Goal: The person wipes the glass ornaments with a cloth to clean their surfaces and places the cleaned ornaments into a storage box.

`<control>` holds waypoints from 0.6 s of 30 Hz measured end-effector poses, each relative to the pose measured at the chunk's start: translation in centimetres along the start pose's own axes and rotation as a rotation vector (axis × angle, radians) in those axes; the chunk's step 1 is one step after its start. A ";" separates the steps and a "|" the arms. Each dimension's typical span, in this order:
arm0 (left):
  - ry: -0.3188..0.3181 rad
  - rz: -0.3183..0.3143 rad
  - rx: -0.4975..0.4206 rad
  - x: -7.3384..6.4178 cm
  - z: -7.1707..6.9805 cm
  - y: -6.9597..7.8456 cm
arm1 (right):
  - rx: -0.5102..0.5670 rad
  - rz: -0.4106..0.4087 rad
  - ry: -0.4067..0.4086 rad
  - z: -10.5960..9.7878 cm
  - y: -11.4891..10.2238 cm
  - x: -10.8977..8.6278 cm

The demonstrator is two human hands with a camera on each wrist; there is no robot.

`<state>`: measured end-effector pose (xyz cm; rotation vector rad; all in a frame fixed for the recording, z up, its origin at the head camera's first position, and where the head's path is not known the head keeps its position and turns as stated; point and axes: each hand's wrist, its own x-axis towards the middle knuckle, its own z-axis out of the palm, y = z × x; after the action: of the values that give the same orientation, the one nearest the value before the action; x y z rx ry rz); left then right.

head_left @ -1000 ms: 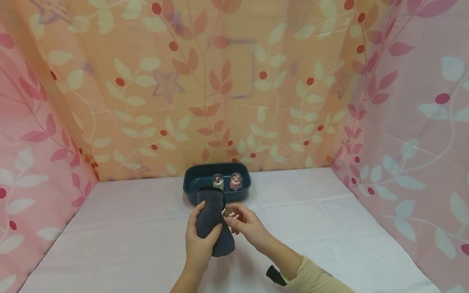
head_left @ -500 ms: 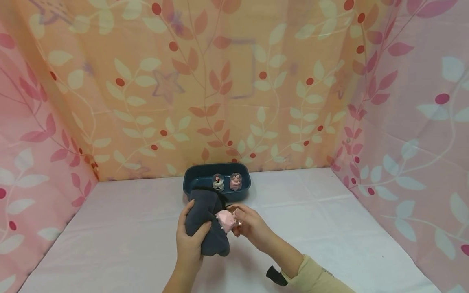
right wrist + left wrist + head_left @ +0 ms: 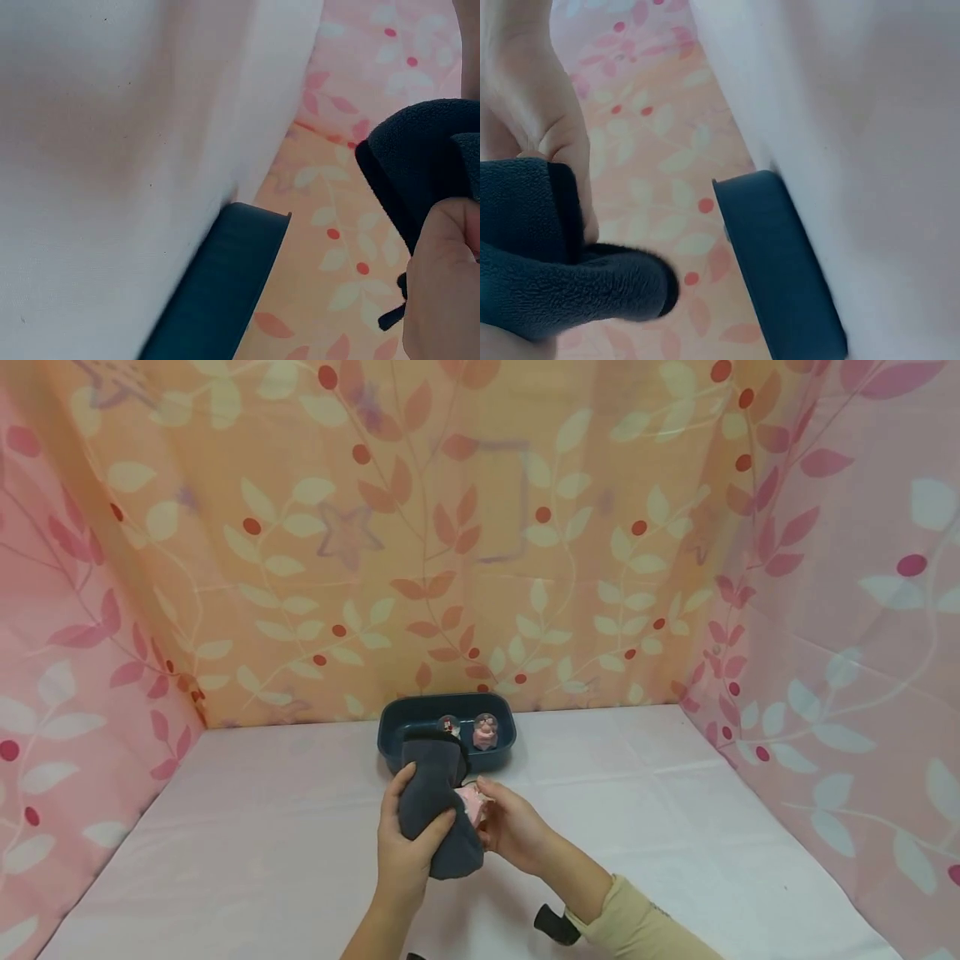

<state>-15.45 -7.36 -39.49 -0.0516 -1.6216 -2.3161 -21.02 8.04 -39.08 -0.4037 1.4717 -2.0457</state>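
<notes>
My left hand (image 3: 408,843) grips a folded dark grey cloth (image 3: 431,793) with black edging, its thumb across the front. The cloth also shows in the left wrist view, where its fuzzy folds (image 3: 570,292) stand apart. Close against the cloth's right side, my right hand (image 3: 517,831) holds a small pink figurine (image 3: 472,802) between thumb and fingers. The cloth and fingers hide much of the figurine. A thin black loop (image 3: 394,311) hangs by the cloth in the right wrist view.
Behind the hands stands a dark blue tray (image 3: 397,756). In it are a small domed pink figurine (image 3: 485,731) and a red-and-white domed figurine (image 3: 449,725), partly hidden by the cloth. A white cloth (image 3: 262,827) covers the table; patterned curtains (image 3: 465,527) enclose it.
The pink figurine turned into fuller view half a second ago, and now more of it is behind the cloth. My left hand shifted the cloth left, then back right.
</notes>
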 end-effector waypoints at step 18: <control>0.020 0.047 -0.108 -0.1 -0.9 0.2 | -0.049 -0.018 -0.048 -0.5 -0.6 0.5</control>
<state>-15.19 -8.19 -39.66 -0.0889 -1.4691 -2.3585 -21.80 8.24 -38.71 -0.4846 1.4967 -2.0034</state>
